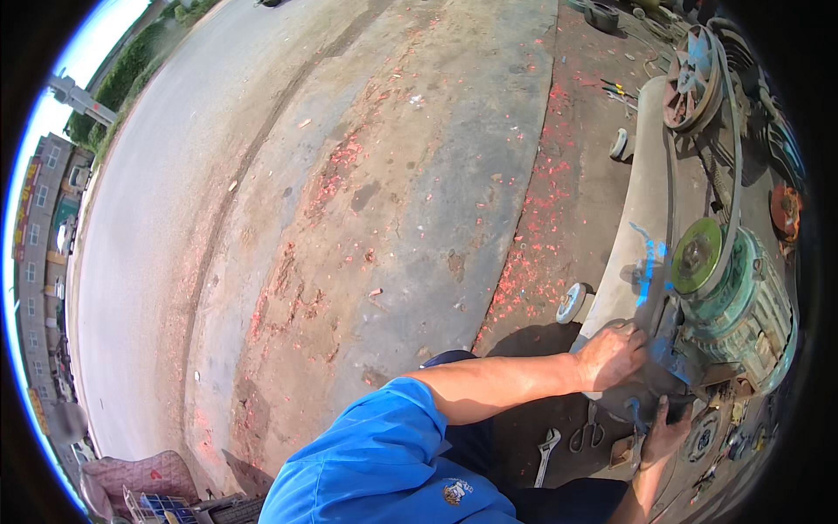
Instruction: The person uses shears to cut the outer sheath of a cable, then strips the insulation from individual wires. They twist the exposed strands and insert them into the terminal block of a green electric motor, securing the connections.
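My left hand (614, 356) reaches across to the right with its fingers curled closed, by the lower end of a long pale machine frame (621, 262) marked with blue paint. What its fingers hold is hidden and blurred. Lower down, my right hand (665, 434) has its fingers bent at a dark, blue-stained part (642, 403) whose kind I cannot make out. Just beyond both hands sits a green ribbed electric motor (751, 306) with a green pulley (697, 256) on its near side.
An adjustable wrench (546, 456) and scissors (587, 433) lie on the ground near my knees. A small pale wheel (572, 303) rests beside the frame. Farther off are a large belt-driven pulley (692, 83) and pliers (618, 89). Red scraps (532, 231) litter the ground. A road runs at left.
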A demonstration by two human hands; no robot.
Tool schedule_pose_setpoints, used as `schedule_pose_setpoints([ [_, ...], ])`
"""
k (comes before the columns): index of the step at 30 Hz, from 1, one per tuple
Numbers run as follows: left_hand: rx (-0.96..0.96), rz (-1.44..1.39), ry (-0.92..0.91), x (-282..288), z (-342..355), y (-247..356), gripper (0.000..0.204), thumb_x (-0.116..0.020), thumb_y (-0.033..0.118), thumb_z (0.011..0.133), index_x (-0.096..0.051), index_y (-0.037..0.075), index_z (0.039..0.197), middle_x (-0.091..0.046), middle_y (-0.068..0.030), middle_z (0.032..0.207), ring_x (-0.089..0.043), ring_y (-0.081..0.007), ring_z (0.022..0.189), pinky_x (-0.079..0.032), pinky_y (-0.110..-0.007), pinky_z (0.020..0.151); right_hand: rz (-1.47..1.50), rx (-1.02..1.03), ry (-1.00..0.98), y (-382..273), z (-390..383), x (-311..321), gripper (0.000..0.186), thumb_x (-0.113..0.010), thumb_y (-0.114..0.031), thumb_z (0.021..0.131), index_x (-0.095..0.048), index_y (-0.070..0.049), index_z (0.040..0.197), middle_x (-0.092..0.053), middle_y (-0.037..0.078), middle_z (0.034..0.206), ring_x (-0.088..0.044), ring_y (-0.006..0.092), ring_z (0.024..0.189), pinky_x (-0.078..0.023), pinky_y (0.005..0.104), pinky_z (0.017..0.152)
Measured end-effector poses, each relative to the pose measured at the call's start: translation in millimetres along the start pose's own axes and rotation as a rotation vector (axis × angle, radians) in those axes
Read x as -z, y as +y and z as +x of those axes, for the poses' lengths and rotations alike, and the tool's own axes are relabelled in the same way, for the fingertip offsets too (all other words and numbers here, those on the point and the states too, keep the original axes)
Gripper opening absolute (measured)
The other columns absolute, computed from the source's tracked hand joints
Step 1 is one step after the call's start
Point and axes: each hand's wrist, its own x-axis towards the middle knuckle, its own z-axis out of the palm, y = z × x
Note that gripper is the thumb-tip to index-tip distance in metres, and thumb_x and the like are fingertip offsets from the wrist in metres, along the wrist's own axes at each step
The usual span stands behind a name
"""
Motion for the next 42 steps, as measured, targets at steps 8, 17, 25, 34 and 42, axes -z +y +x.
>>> schedule_pose_setpoints([
  [8, 0.028, 0.098, -0.023, -19.0, -17.3, -5.7, 0.031, -0.077, 0.027, 0.068, -0.058, 0.003, 0.073, -0.057, -0.0153, 0.087, -0.060, -0.0341, 0.083, -0.051, -0.045, 0.067, -0.112, 0.121, -0.029, -10.0, 8.5, -9.0, 0.065, -0.067, -0.032, 0.091, -0.048, 0.016, 0.129, -0.059, 0.033, 0.119, -0.058, 0.0438, 0.111, -0.046, 0.0484, 0.095],
  [17, -0.018, 0.104, 0.020, -4.5, -13.8, 3.0, 0.032, -0.077, 0.025, 0.072, -0.056, 0.002, 0.077, -0.056, -0.0140, 0.090, -0.059, -0.0334, 0.086, -0.052, -0.044, 0.069, 0.113, 0.201, -0.035, 10.5, 16.7, -17.4, 0.049, -0.074, -0.015, 0.083, -0.054, 0.010, 0.120, -0.067, 0.027, 0.102, -0.065, 0.0400, 0.090, -0.050, 0.0427, 0.082],
  [25, 0.039, 0.172, -0.076, 17.3, -9.1, 7.1, 0.031, -0.078, 0.024, 0.073, -0.056, 0.003, 0.079, -0.056, -0.0128, 0.092, -0.060, -0.0333, 0.087, -0.053, -0.043, 0.069, 0.088, 0.260, 0.051, -20.3, 4.3, -16.2, 0.034, -0.079, -0.018, 0.075, -0.062, 0.001, 0.098, -0.066, 0.023, 0.081, -0.064, 0.0452, 0.077, -0.049, 0.0482, 0.067],
  [34, 0.133, 0.184, -0.071, 15.8, 1.6, 24.8, 0.051, -0.081, 0.045, 0.068, -0.057, 0.000, 0.077, -0.056, -0.0150, 0.091, -0.060, -0.0349, 0.087, -0.052, -0.044, 0.070, 0.096, 0.191, 0.031, -15.1, 0.2, -11.2, 0.029, -0.076, -0.024, 0.079, -0.065, -0.004, 0.097, -0.066, 0.021, 0.078, -0.065, 0.0431, 0.077, -0.050, 0.0468, 0.067],
  [42, 0.139, 0.205, -0.033, 16.5, -4.2, 12.6, 0.045, -0.083, 0.037, 0.068, -0.055, 0.002, 0.073, -0.055, -0.0135, 0.080, -0.059, -0.0357, 0.076, -0.050, -0.044, 0.064, 0.086, 0.108, -0.045, -28.8, 11.1, -18.8, 0.034, -0.075, -0.037, 0.082, -0.065, -0.005, 0.088, -0.063, 0.022, 0.070, -0.063, 0.0432, 0.071, -0.049, 0.0473, 0.063],
])
